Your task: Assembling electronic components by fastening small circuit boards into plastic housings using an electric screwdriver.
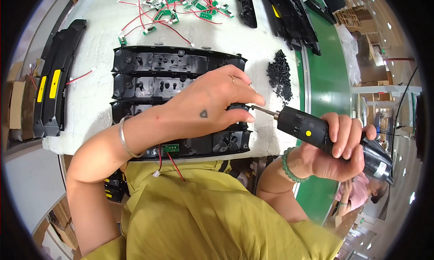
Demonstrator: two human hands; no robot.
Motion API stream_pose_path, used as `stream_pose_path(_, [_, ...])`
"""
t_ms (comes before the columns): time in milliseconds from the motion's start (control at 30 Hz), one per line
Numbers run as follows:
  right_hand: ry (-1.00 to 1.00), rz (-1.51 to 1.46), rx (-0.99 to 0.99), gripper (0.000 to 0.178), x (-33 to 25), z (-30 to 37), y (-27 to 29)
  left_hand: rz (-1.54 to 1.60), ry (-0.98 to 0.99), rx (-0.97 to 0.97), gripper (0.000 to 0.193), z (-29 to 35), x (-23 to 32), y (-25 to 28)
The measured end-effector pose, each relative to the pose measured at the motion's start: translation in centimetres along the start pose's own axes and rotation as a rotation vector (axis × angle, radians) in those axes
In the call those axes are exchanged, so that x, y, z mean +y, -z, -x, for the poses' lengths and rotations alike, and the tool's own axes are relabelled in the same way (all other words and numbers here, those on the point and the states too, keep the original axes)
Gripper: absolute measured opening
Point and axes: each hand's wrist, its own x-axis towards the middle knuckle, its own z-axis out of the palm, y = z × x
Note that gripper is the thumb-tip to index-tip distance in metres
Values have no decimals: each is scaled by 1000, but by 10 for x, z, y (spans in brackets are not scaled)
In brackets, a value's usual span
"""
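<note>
The right hand (pixel 337 154) is wrapped firmly around a black electric screwdriver (pixel 298 124), its bit pointing left, just right of the housings. The left hand (pixel 217 95) reaches across them, thumb and forefinger parted beside the bit's tip; whether they hold anything small, I cannot tell. Closest to the body, the nearest housing (pixel 194 145), a shallow black trough, contains a green circuit board (pixel 172 148) with wires hanging over its near edge. Three more open housings (pixel 124 86) lie beyond it in parallel; the forearm hides part of their insides, but posts and moulded recesses show in the farther two. Farther right, loose black screws (pixel 280 74) lie heaped directly on the white worktop (pixel 92 111). At the far edge, circuit boards (pixel 165 14) with red wires lie tangled.
</note>
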Motion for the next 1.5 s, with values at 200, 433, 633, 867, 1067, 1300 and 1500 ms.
stream_pose_path(200, [-13,-57,-84,31,0,-1,-4,-95,-53,127,15,11,4,6])
stream_pose_path(433, [-63,-75,-95,27,5,-4,-18,-164,-89,205,15,16,7,13])
stream_pose_path(633, [8,-30,-163,33,11,0,-19,-271,-159,187,15,19,7,16])
stream_pose_path(867, [-15,101,-252,32,17,1,-30,-657,-299,40,10,23,15,17])
stream_pose_path(1067, [75,80,-200,34,32,9,-37,-532,-216,141,15,35,9,25])
stream_pose_path(1300, [15,80,-264,28,38,0,-29,-618,-148,166,49,24,-17,100])
stream_pose_path(1500, [84,131,-99,30,29,-2,-18,-640,326,-320,27,53,-83,190])
